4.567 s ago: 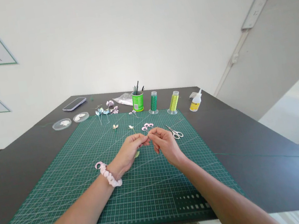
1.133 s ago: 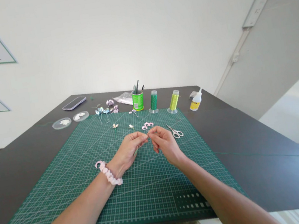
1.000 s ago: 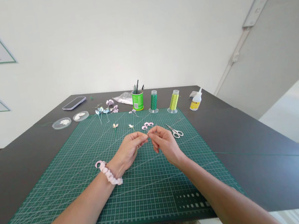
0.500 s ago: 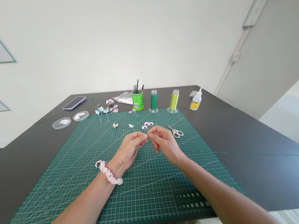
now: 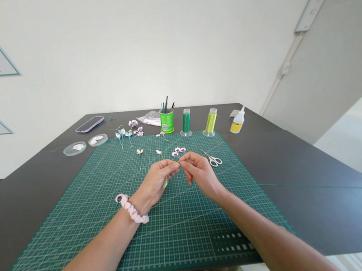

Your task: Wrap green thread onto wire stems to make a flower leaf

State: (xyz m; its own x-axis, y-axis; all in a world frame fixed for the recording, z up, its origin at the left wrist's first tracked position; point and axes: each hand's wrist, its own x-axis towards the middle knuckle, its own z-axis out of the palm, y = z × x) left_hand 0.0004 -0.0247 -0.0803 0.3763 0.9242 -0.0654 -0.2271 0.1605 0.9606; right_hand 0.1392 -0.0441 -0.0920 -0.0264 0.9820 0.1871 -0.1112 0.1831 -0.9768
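Observation:
My left hand (image 5: 159,178) and my right hand (image 5: 201,172) meet fingertip to fingertip above the green cutting mat (image 5: 170,242). Both are closed in a pinch; whatever lies between the fingers is too thin to make out. A small light green piece (image 5: 165,184) peeks out beneath my left palm. Just beyond the fingertips are pink ring-shaped petals (image 5: 178,151) with thin stems; whether these reach my fingers, I cannot tell. White-handled scissors (image 5: 214,161) lie right of my right hand. A white flower piece (image 5: 159,152) and a cream one (image 5: 139,151) rest beyond my left hand.
Along the back stand a green can (image 5: 167,121) of tools, a dark green thread spool (image 5: 186,123), a yellow-green spool (image 5: 211,122) and a glue bottle (image 5: 237,122). Blue flowers (image 5: 128,134), two clear dishes (image 5: 75,148) and a phone (image 5: 90,124) are at back left.
The light green piece now shows beneath my left palm, where it was hidden before. Both hands keep nearly the same place and pinch.

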